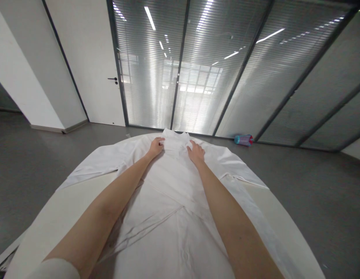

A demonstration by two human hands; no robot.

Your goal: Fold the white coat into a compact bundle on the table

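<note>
A white long-sleeved coat (168, 174) lies spread out on a pale table (84, 197), its collar (176, 140) at the far edge. Both sleeves reach out to the sides, and long thin ties or folds cross the lower body. At the collar's left side is my left hand (156, 147), fingers curled with a bit of the cloth between thumb and forefinger. My right hand (196, 152) rests on the coat just right of the collar, its fingers apart and touching the fabric. My forearms hide parts of the coat.
Beyond the table's rounded far edge, grey floor (302, 186) runs to a glass partition (197, 77) with blinds. A blue and red patterned bundle (243, 140) lies at its foot. A white door (90, 58) and a wall column (37, 69) stand on the left.
</note>
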